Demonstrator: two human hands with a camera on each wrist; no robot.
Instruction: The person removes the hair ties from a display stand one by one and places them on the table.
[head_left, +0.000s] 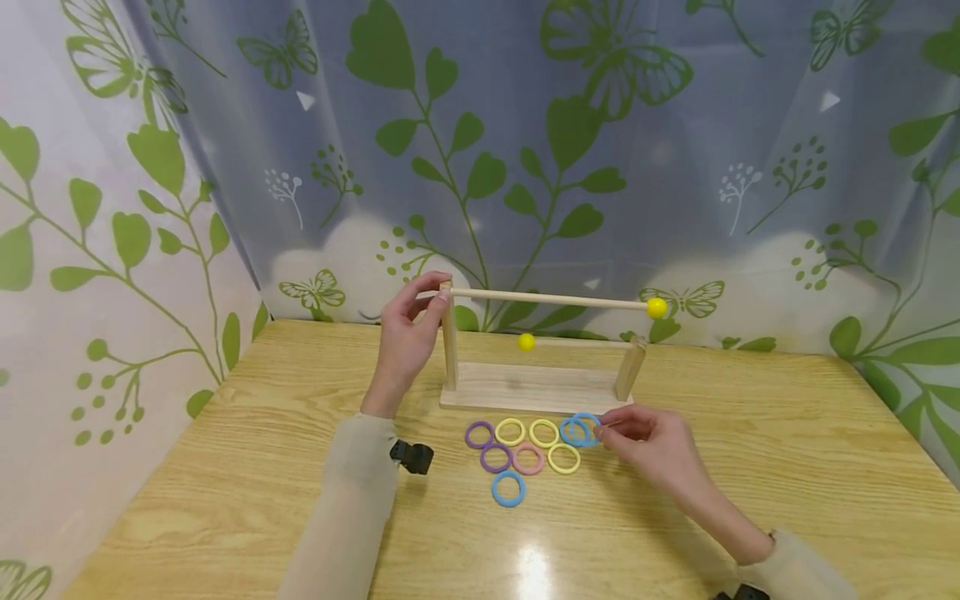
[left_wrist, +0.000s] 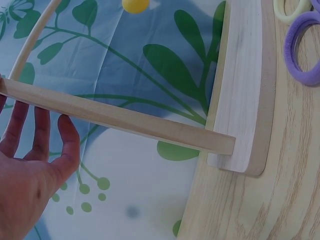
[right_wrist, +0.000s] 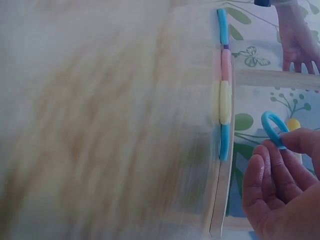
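A light wooden stand has a post at each end, each with a rod tipped by a yellow ball. At the top of the stand's left post, my left hand holds the wood between thumb and fingers. My right hand pinches a blue ring between thumb and fingertips. The ring is raised off the table in the right wrist view, near the stand's right front corner. In the head view it overlaps another blue ring lying on the table.
Before the stand lie several loose rings: purple rings, yellow rings, a pink ring and a blue ring closest to me. All are on the wood-grain table. A leaf-patterned curtain hangs behind it.
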